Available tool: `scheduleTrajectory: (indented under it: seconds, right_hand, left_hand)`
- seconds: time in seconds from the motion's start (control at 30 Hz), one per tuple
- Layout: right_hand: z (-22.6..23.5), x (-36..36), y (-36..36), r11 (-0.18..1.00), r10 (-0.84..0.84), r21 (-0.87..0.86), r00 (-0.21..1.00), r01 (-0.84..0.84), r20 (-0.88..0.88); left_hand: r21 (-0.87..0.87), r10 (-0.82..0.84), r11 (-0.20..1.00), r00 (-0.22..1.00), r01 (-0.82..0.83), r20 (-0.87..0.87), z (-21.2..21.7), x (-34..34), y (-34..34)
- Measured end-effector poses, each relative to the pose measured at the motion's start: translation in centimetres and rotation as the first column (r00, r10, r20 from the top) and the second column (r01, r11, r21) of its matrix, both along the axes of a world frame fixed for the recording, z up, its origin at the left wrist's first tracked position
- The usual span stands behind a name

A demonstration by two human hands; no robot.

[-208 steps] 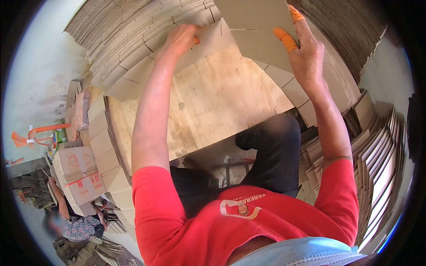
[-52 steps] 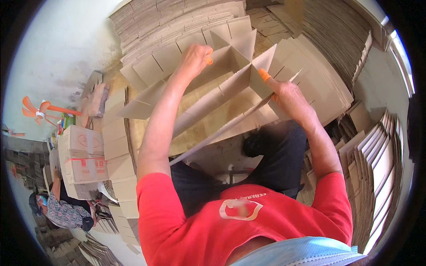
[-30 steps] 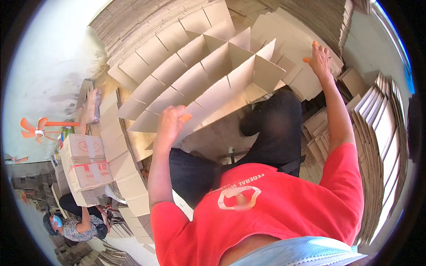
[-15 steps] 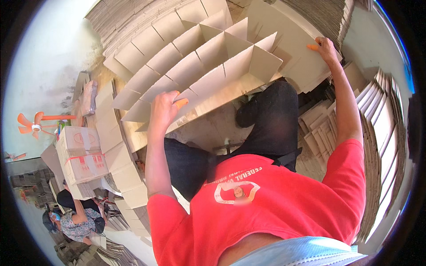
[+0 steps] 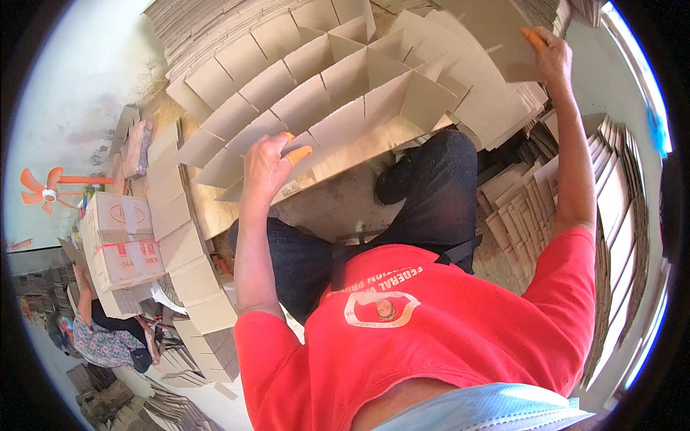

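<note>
A cardboard divider grid [image 5: 316, 93] of crossed slotted strips stands open in front of my knees. My left hand [image 5: 267, 167], with orange finger guards, grips the near edge strip of that grid. My right hand [image 5: 550, 54], also with an orange fingertip guard, is stretched out to the upper right and holds a flat slotted cardboard sheet [image 5: 503, 36] lying on top of a stack of similar sheets [image 5: 496, 108]. I sit with dark trousers and a red shirt.
Piles of flat cardboard [image 5: 618, 208] rise along the right side and behind the grid. Folded strips [image 5: 180, 237] line the left edge. Taped cartons [image 5: 118, 244] and an orange fan [image 5: 47, 190] stand at left; another person [image 5: 100, 337] sits lower left.
The flat cardboard piece was fitted into the grid, and the grid has spread open. My left hand dropped to its near edge; my right hand reached out to the stack at the upper right.
</note>
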State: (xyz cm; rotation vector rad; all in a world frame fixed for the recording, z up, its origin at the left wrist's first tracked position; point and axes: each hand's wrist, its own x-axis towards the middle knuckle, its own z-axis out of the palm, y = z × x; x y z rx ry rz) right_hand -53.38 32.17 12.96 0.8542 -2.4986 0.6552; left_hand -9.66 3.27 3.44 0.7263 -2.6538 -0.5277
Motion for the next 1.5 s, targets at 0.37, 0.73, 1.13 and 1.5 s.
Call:
scheduleTrajectory:
  seconds: [0.37,0.73,1.13,1.5]
  right_hand:
    - [9.3,15.6,-7.8,0.756,0.651,-0.441,0.632,-0.484,0.422]
    - [6.4,15.4,-12.3,0.639,0.745,-0.161,0.555,-0.752,0.37]
    - [6.9,15.7,-12.6,0.674,0.718,-0.233,0.546,-0.701,0.432]
    - [3.4,14.4,-12.8,0.555,0.809,-0.074,0.517,-0.828,0.281]
  left_hand:
    - [0.008,-0.063,0.998,0.997,0.063,-0.051,-1.2,0.1,-0.2]
    - [0.012,-0.078,0.997,0.989,0.08,-0.129,-1.7,-0.2,0.3]
    - [0.009,-0.062,0.998,0.983,0.064,-0.17,-2.0,-2.9,0.7]
    - [-0.013,-0.092,0.996,0.974,0.092,-0.208,-2.9,-3.1,0.2]
